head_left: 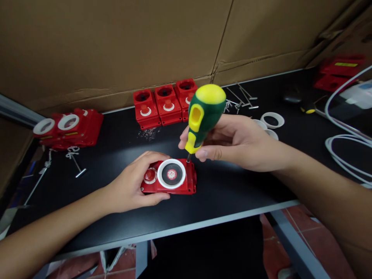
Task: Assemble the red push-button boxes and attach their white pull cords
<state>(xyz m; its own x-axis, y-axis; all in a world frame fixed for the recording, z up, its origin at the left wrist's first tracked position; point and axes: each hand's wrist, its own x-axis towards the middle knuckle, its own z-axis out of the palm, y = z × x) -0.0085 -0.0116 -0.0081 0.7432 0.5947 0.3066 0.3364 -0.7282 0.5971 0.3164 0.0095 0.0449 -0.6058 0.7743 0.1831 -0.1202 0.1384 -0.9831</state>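
A red alarm box (190, 186) with a white ring round a dark disc and a small red dome lies flat near the table's front edge. Wrapped over its left end is my left hand (139, 182), thumb along the near side and fingers along the far side. My right hand (232, 141) grips a green and yellow screwdriver (207, 110) by the lower handle. The screwdriver stands nearly upright, its short dark shaft meeting the box's far right corner, where a screw head (188, 161) shows. Whether the tip sits in the screw is too small to tell.
Several red housings (167, 104) stand in a row at the back. More red boxes (84, 128) with white rings sit at left, near a T-shaped metal rod (78, 166). Loose white rings (272, 120), metal rods (244, 97) and a white cable (345, 143) lie at right. Cardboard (122, 46) walls the back.
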